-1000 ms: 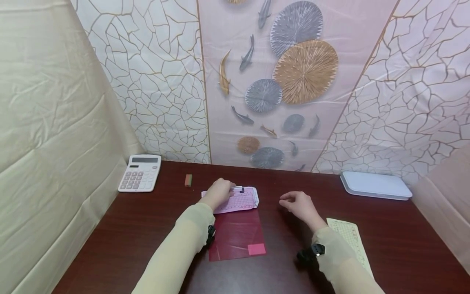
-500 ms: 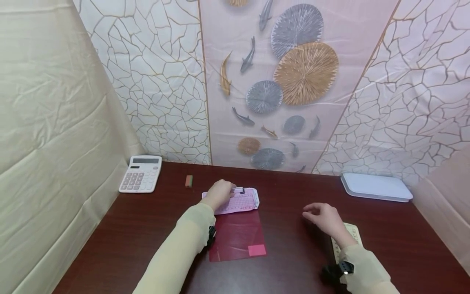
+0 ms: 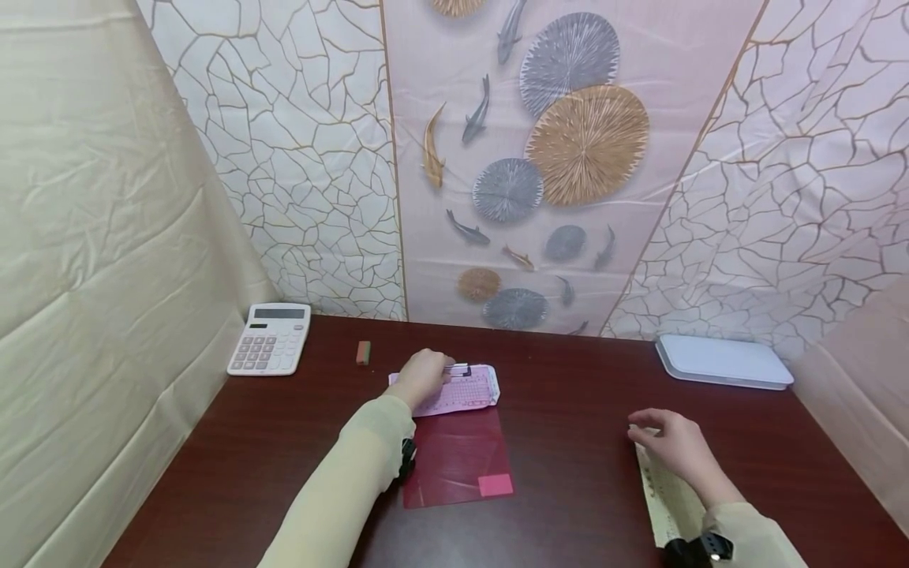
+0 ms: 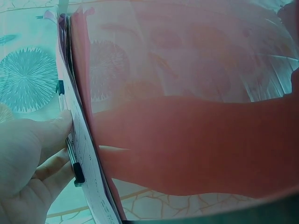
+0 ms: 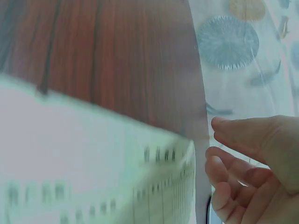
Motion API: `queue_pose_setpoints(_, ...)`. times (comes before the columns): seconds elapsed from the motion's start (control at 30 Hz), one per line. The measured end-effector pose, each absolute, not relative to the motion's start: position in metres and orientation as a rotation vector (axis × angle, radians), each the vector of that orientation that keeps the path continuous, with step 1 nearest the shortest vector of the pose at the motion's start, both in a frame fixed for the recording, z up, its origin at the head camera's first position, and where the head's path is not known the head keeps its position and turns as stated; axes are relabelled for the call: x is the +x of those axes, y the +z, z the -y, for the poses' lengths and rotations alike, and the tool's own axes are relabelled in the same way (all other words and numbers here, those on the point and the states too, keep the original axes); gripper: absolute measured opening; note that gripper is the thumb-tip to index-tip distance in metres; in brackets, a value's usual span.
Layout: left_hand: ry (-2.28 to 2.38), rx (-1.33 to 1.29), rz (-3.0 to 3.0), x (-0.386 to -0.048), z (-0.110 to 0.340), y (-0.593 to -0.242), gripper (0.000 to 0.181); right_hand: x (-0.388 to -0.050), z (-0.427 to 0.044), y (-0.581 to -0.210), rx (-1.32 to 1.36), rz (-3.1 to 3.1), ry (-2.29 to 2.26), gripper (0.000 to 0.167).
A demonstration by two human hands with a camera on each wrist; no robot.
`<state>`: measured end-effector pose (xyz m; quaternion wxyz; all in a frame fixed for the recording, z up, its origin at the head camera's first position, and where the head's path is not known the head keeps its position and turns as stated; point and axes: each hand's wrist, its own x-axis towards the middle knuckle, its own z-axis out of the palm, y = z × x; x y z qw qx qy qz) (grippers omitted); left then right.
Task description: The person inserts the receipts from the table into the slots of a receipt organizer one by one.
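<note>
My left hand (image 3: 420, 377) is at a pink printed form (image 3: 470, 389) on the table. In the left wrist view its thumb and fingers pinch a silver clip with black ends (image 4: 78, 173) on the edge of a paper stack (image 4: 88, 154). A translucent red folder (image 3: 458, 454) with a pink label extends toward me from the form. My right hand (image 3: 678, 450) is over the far end of a pale yellow printed slip (image 3: 663, 505). Its thumb and fingers stay apart, with nothing between them in the right wrist view; whether a fingertip touches the slip I cannot tell.
A white calculator (image 3: 270, 339) lies at the back left. A small orange-and-green eraser-like block (image 3: 363, 353) sits behind my left hand. At the back right is a pale flat case (image 3: 724, 361). Fabric hangings border the brown table (image 3: 568, 505).
My right hand has moved right and toward me, from beside the pink form to over the yellow slip. The left hand stays at the clip.
</note>
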<state>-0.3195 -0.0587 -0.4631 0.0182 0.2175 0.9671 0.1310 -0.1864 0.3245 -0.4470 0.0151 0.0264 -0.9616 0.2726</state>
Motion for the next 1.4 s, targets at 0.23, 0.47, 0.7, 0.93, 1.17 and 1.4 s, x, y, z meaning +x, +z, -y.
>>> queue_pose_setpoints(0.23,0.407,0.684,-3.012,-0.318,0.059,-0.463,0.026,-0.177,-0.346,-0.448,0.042,3.002,0.725,0.022)
queue_pose_setpoints(0.47,0.415,0.674,-3.017,-0.32,0.06,-0.466,0.026,-0.174,-0.361,-0.45,0.05,3.057,0.605,0.025)
queue_pose_setpoints(0.7,0.41,0.683,-3.017,-0.321,0.059,-0.467,0.026,-0.176,-0.363,-0.452,0.068,3.079,0.565,0.033)
queue_pose_setpoints(0.93,0.428,0.674,-3.015,-0.32,0.06,-0.466,0.027,-0.178,-0.362,-0.453,0.093,3.077,0.497,0.032)
queue_pose_setpoints(1.17,0.44,0.683,-3.01,-0.32,0.06,-0.467,0.027,-0.179,-0.365,-0.451,0.012,3.102,0.514,0.036)
queue_pose_setpoints(1.4,0.428,0.709,-3.015,-0.32,0.059,-0.468,0.027,-0.176,-0.366,-0.448,-0.09,3.134,0.64,0.032)
